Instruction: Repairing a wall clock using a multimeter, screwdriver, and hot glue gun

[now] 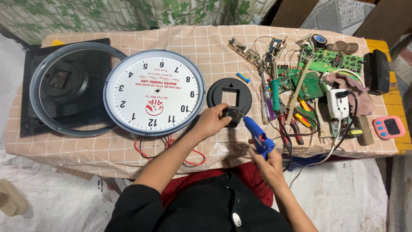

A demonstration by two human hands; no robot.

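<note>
Both hands (211,121) (269,165) work near table edge (128,165) (tools (292,116) crowd right).

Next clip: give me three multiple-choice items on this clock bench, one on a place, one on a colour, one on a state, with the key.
1. Where does the black round back plate lie?
A. Right of the white clock face
B. On the pink timer
C. Left of the clear cover

2. What colour is the glue gun?
A. Red
B. Blue
C. Green

3. What is the left hand doing?
A. Resting flat on the cloth
B. Gripping a small black part
C. Holding a screwdriver

Key: 1 A, the plate sits just right of the face. 2 B, its body is blue in the right hand. 3 B, fingers wrap the part at the nozzle.
</note>
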